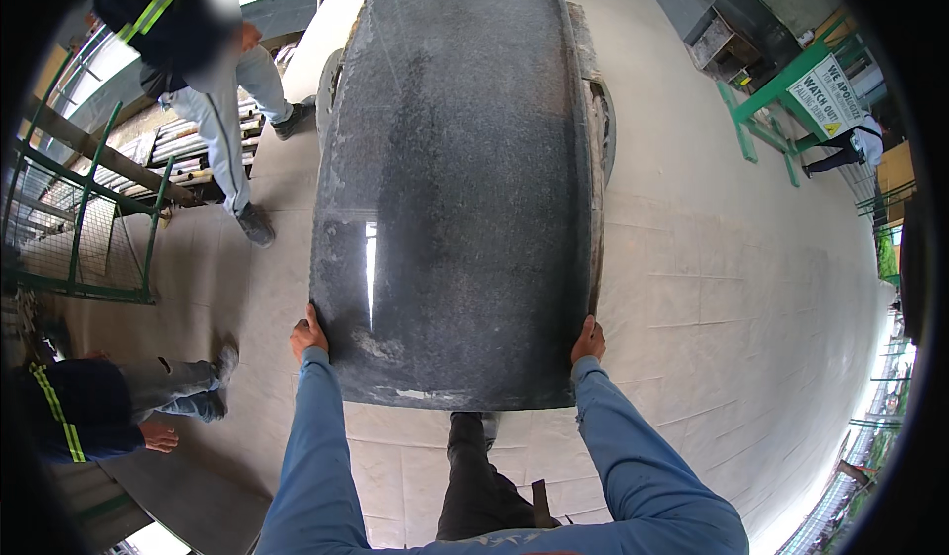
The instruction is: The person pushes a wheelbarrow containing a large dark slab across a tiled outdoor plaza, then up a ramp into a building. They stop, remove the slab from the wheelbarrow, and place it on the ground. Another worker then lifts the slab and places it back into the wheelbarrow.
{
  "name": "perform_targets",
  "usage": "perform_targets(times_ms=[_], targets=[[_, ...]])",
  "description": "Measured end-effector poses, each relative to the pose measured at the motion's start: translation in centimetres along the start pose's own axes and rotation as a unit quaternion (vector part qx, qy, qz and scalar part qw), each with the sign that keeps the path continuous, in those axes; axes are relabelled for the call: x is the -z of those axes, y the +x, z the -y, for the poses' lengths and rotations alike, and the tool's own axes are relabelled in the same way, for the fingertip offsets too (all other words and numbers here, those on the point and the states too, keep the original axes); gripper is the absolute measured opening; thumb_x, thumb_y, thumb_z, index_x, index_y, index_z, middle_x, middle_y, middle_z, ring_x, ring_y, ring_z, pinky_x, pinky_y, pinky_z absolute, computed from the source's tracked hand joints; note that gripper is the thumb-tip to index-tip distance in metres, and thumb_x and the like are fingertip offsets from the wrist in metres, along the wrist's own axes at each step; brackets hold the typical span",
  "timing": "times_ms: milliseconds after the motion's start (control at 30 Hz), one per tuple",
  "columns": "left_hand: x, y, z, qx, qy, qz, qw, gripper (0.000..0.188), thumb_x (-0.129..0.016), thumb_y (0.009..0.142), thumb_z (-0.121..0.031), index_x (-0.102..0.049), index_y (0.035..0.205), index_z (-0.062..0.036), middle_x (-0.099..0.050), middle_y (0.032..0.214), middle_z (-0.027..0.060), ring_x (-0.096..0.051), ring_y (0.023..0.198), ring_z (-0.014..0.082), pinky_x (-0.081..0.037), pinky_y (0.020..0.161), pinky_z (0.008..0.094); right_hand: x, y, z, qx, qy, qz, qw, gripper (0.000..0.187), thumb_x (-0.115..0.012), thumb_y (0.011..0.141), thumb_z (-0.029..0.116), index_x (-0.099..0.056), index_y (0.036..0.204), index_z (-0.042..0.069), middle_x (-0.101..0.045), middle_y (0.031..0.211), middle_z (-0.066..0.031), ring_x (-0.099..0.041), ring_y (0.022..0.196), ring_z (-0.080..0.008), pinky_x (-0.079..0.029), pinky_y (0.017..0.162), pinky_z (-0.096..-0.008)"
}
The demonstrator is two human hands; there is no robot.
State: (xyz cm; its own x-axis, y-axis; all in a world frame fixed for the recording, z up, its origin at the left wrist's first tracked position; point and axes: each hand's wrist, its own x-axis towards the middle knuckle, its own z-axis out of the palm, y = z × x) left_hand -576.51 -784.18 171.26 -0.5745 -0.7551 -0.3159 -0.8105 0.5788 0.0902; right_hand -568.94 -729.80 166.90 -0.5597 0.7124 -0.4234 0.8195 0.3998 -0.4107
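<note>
A long dark grey stone slab [465, 179] with a polished sheen lies lengthwise in front of me, its near edge close to my body. My left hand [308, 334] grips the slab's left edge near the front corner, thumb along the rim and the other fingers mostly hidden. On the opposite side, my right hand [588, 341] is closed around the right edge at about the same distance. Beneath the slab, a wooden edge and parts of wheels [609, 135] show at the sides, so it rests on a wheeled support. Pale dust marks and a chipped patch show near its front.
Two people in dark tops with reflective bands, one walking [213, 110] and one lower down [94, 409], are at my left. A green mesh frame [84, 209] and stacked pipes stand beyond them. Right of the slab is pale paved floor [712, 288], with a green sign stand [781, 100] farther off.
</note>
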Motion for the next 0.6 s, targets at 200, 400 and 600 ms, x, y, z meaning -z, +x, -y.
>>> perform_targets(times_ms=[200, 400, 600], targets=[[0.5, 0.5, -0.9, -0.002, 0.002, 0.015, 1.000, 0.075, -0.029, 0.081, -0.067, -0.065, 0.089, -0.0022, -0.061, 0.091, 0.0244, -0.057, 0.089, 0.0395, -0.043, 0.079, 0.0457, 0.8, -0.2, 1.9, -0.009, 0.009, -0.010, 1.000, 0.067, -0.034, 0.086, 0.057, -0.054, 0.110, -0.002, -0.057, 0.105, -0.0230, -0.053, 0.099, -0.0384, -0.041, 0.085, -0.0439], [0.5, 1.5, -1.2, -0.012, 0.003, 0.021, 1.000, 0.075, -0.028, 0.081, -0.067, -0.065, 0.090, -0.0026, -0.061, 0.092, 0.0242, -0.057, 0.090, 0.0398, -0.043, 0.079, 0.0454, 0.1, 0.3, 1.8, -0.015, -0.002, -0.009, 1.000, 0.068, -0.034, 0.086, 0.058, -0.053, 0.113, -0.002, -0.056, 0.108, -0.0231, -0.052, 0.102, -0.0378, -0.040, 0.087, -0.0429], [1.2, 1.6, -3.3, 0.016, 0.014, 0.023, 1.000, 0.076, -0.027, 0.081, -0.068, -0.065, 0.091, -0.0030, -0.061, 0.095, 0.0232, -0.056, 0.092, 0.0387, -0.043, 0.081, 0.0440, 0.4, 1.4, 3.6, -0.016, 0.007, -0.008, 1.000, 0.072, -0.034, 0.085, 0.059, -0.050, 0.116, -0.003, -0.055, 0.110, -0.0237, -0.051, 0.104, -0.0374, -0.039, 0.089, -0.0424]])
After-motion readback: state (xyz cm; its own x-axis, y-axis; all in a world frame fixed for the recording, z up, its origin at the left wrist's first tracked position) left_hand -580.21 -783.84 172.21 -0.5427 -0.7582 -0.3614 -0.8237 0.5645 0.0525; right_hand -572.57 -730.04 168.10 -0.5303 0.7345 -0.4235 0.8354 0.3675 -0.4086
